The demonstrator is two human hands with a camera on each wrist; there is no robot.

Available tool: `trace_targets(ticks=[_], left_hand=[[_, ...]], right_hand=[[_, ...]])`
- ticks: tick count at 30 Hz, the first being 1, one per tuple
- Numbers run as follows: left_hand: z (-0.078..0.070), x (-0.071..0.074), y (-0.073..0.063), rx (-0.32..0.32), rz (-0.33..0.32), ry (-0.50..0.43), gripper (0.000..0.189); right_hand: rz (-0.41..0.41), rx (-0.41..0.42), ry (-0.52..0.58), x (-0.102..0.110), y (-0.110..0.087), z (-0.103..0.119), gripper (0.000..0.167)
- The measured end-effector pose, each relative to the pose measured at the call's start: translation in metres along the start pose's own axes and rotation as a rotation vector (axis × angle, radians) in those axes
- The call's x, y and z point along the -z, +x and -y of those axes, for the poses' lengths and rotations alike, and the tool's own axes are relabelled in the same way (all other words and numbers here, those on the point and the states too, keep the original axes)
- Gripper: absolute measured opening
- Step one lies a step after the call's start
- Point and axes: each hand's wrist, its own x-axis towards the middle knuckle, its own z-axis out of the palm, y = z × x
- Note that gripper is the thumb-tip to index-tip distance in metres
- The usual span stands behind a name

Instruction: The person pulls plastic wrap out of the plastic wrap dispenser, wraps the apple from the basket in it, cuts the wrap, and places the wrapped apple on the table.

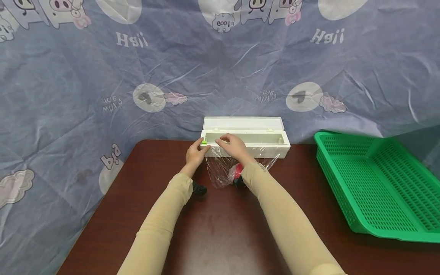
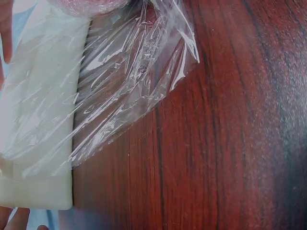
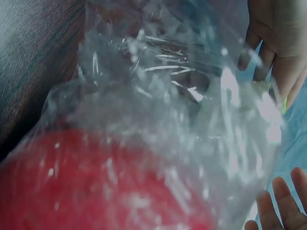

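Observation:
A long white cling film box stands at the table's back edge, lid raised. A green slider cutter sits at its left end, between the thumb and finger of my left hand. My right hand hovers over the box's front, left of its middle, fingers loosely extended with nothing between them. Clear cling film drapes from the box's front edge onto the table. A red round thing lies under crumpled film, partly hidden by my right forearm in the head view; its kind cannot be told.
A green perforated plastic basket stands on the right of the dark red-brown table. Behind the table hangs a grey-blue printed cloth. Black wrist straps show under my forearms.

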Motion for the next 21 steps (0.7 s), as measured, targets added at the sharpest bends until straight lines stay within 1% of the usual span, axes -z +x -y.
trace_targets(ticks=[2, 5, 8, 12, 15, 18, 21], left_hand=[[0.001, -0.002, 0.0, 0.001, 0.008, -0.004, 0.057], [0.001, -0.004, -0.002, 0.011, 0.004, -0.036, 0.054], [0.0, -0.006, -0.003, 0.03, -0.007, -0.109, 0.052], [0.0, -0.009, -0.004, 0.055, -0.038, -0.224, 0.051], [0.001, -0.01, -0.004, 0.063, -0.059, -0.276, 0.051], [0.003, -0.011, -0.004, 0.066, -0.068, -0.288, 0.051], [0.004, -0.009, -0.003, 0.059, -0.062, -0.253, 0.051]], right_hand=[[0.006, -0.008, -0.014, -0.003, 0.0, 0.001, 0.049], [0.009, 0.0, -0.026, -0.008, 0.003, 0.004, 0.047], [0.01, 0.016, -0.036, -0.013, 0.006, 0.008, 0.043], [0.018, 0.026, -0.088, -0.02, 0.01, 0.01, 0.041], [0.026, 0.036, -0.12, -0.023, 0.013, 0.01, 0.041], [0.033, 0.046, -0.123, -0.025, 0.014, 0.011, 0.04], [0.038, 0.048, -0.126, -0.026, 0.014, 0.012, 0.039]])
